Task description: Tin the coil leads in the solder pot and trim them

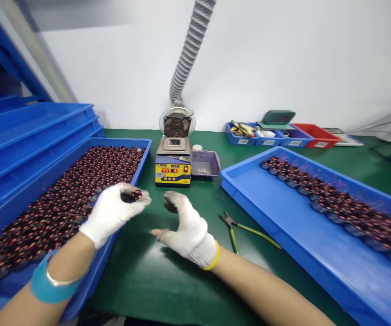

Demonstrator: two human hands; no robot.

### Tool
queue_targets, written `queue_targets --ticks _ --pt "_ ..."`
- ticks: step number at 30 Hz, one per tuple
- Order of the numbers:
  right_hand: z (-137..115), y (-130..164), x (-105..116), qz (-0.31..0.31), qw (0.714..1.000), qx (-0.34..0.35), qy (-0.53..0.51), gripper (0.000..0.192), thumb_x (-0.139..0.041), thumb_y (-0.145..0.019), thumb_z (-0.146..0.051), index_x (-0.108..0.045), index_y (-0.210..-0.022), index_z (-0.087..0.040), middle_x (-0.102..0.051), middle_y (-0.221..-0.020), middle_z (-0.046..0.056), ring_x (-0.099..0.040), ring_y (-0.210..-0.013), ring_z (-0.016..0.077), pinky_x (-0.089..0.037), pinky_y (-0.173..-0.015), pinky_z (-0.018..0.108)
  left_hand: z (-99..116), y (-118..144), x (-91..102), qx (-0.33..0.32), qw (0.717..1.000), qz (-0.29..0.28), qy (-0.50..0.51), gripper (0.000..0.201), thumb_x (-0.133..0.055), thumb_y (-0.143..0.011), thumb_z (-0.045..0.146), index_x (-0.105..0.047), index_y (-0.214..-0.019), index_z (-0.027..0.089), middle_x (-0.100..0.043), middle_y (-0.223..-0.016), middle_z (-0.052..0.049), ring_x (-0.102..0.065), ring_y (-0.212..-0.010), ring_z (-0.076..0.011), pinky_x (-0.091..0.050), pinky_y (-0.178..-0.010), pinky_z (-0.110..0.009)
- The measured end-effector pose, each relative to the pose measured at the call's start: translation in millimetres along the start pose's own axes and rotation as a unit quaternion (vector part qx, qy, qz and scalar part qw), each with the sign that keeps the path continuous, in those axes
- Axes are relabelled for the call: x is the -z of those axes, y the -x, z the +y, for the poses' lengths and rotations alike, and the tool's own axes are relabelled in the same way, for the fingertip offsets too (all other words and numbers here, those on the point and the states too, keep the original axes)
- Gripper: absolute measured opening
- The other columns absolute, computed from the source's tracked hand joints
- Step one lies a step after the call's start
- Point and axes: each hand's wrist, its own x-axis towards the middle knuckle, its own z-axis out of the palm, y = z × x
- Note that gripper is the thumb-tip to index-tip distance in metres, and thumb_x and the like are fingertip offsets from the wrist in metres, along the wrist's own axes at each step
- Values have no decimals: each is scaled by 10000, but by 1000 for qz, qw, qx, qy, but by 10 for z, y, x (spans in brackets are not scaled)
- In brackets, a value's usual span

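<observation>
My left hand (115,208), in a white glove, pinches a small round dark part with reddish-copper spots (134,195) beside the inner edge of the left blue tray (146,147). That tray is packed with many similar dark parts (69,194); their exact kind is too small to make out. Over the green table, my gloved right hand (185,226) is open, thumb and fingers apart, with nothing between them. To its right lie green-handled cutting pliers (229,220), jaws pointing away. The right blue tray (304,244) holds rows of parts with thin reddish wires (334,199) along its far side.
A yellow-and-blue solder pot (173,172) with a lit display stands at the back under a grey flexible duct (191,50). Beside it is a purple bin (215,158) with small scraps. Blue and red bins (314,136) line the wall. Stacked blue trays (39,122) rise at left.
</observation>
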Motion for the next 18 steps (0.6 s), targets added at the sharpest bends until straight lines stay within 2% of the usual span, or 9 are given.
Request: queue_targets --ticks 1,3,6,8,11,14,16,18 --pt "-35 -16 -3 3 1000 -18 1 686 -744 -620 -347 -471 -1236 -215 -581 -1164 72 -601 -996 204 -500 -882 328 65 69 -141 -3 1000 -3 15 372 -724 -572 455 -630 -811 186 -722 -836 -46 -669 -825 -234 -520 -756 -311" --pt "-61 -45 -10 12 998 -54 11 514 -684 -658 -326 -543 -1143 -233 -632 -1053 37 -623 -922 195 -507 -849 322 141 175 -369 3 1000 -23 10 344 -741 -560 442 -598 -759 200 -704 -765 -38 -666 -770 -236 -531 -710 -333" --pt "-37 -72 -11 33 995 -91 -23 312 -623 -660 -248 -617 -969 -206 -667 -913 35 -637 -833 196 -519 -784 291 143 236 -518 19 998 -53 21 405 -743 -572 476 -592 -833 206 -698 -804 -47 -665 -816 -255 -533 -764 -377" --pt "-25 -76 -5 9 988 -109 -105 322 -646 -615 -212 -626 -935 -191 -672 -894 43 -641 -802 195 -528 -744 270 106 236 -505 11 995 -80 58 538 -728 -606 496 -588 -1032 197 -679 -1051 -89 -627 -1011 -276 -491 -903 -400" --pt "-37 -76 15 -69 955 -149 -248 384 -687 -590 -212 -620 -968 -199 -665 -931 34 -644 -812 188 -532 -753 279 51 223 -405 -22 974 -175 145 694 -625 -715 557 -479 -1292 199 -474 -1391 -104 -443 -1271 -274 -365 -1065 -395" --pt "-35 -83 50 -99 919 -191 -330 443 -725 -596 -253 -597 -1016 -197 -654 -928 27 -636 -798 170 -535 -733 291 13 205 -319 -73 941 -253 212 778 -559 -749 612 -388 -1393 209 -371 -1468 -77 -327 -1345 -286 -271 -1123 -409" --pt "-9 -85 67 -97 912 -202 -344 455 -736 -591 -240 -592 -1020 -193 -647 -898 20 -624 -764 152 -532 -694 276 -9 195 -307 -99 936 -262 211 721 -532 -789 581 -372 -1405 242 -341 -1483 -34 -279 -1368 -269 -221 -1144 -404" --pt "22 -79 67 -101 908 -212 -346 466 -749 -579 -231 -594 -1017 -191 -636 -852 9 -605 -695 134 -527 -641 263 -28 197 -332 -91 942 -255 200 595 -468 -857 514 -387 -1394 272 -348 -1476 4 -273 -1372 -232 -203 -1151 -388"
